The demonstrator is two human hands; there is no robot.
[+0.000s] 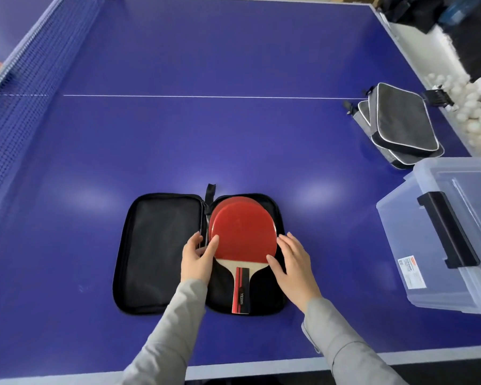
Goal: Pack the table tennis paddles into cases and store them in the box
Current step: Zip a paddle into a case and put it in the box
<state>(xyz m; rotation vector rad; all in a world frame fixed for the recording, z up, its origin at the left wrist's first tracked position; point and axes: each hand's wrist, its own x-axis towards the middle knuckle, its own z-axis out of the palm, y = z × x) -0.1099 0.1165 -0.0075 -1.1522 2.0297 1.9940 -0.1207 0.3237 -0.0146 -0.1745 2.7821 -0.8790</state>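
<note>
A black zip case (156, 251) lies unzipped and spread flat on the blue table. In its right half rest two red paddles stacked one on the other; the top paddle (243, 232) shows its wooden neck and red-black handle pointing toward me. My left hand (199, 257) touches the left edge of the top paddle's blade, thumb against the rubber. My right hand (292, 262) rests with fingers spread on the blade's right edge and the case. A clear plastic box (439, 240) with a black latch stands at the right.
Two closed black-and-grey paddle cases (400, 126) lie stacked at the far right. Behind them, off the table, sits a heap of white balls (478, 112). The net (25, 87) runs along the left side. The table's near edge is just under my sleeves.
</note>
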